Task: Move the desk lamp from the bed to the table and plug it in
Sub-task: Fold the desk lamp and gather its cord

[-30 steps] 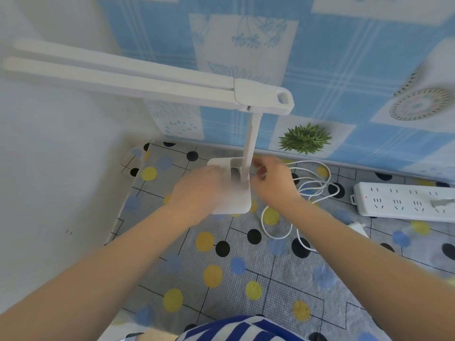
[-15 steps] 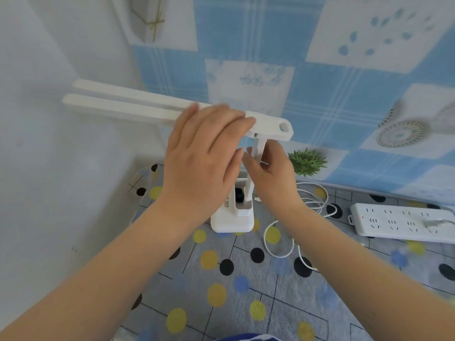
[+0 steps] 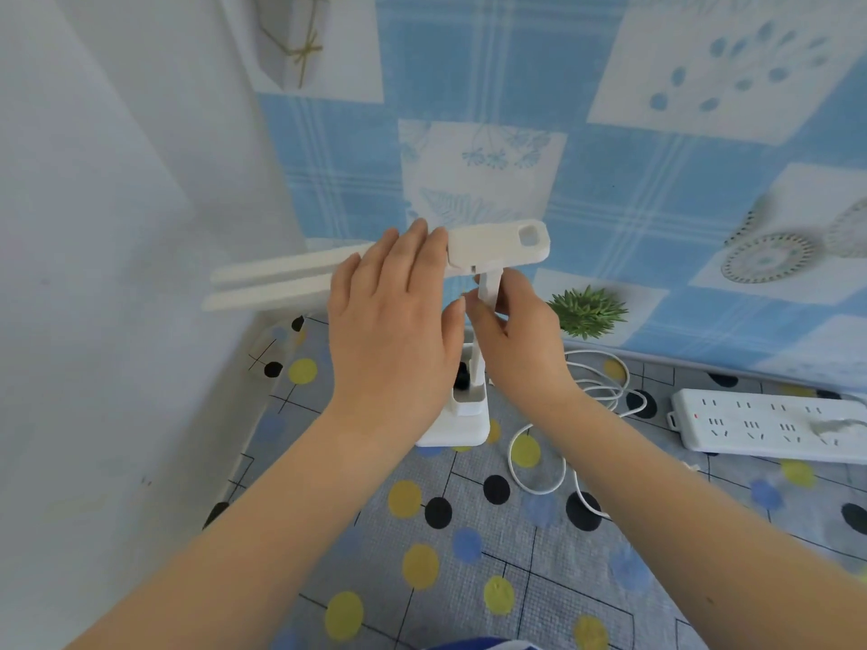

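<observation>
A white desk lamp [image 3: 497, 248] stands upright on the dotted grey tablecloth [image 3: 469, 555], its two long light bars reaching left toward the white wall. My left hand [image 3: 394, 321] lies flat over the lamp's head where the bars join, fingers extended and together. My right hand [image 3: 511, 335] is closed around the thin upright stem just below the head. The lamp's square base [image 3: 455, 429] shows below my hands. Its white cable [image 3: 586, 415] lies in loose loops to the right of the base.
A white power strip [image 3: 769, 424] lies at the right on the cloth, with a white plug in its right end. A white wall stands close on the left. Behind is a blue patterned wall covering with a printed green plant [image 3: 586, 312].
Both hands rose from the lamp's base to its head and stem. The light bars have swung lower, and the view has tilted upward.
</observation>
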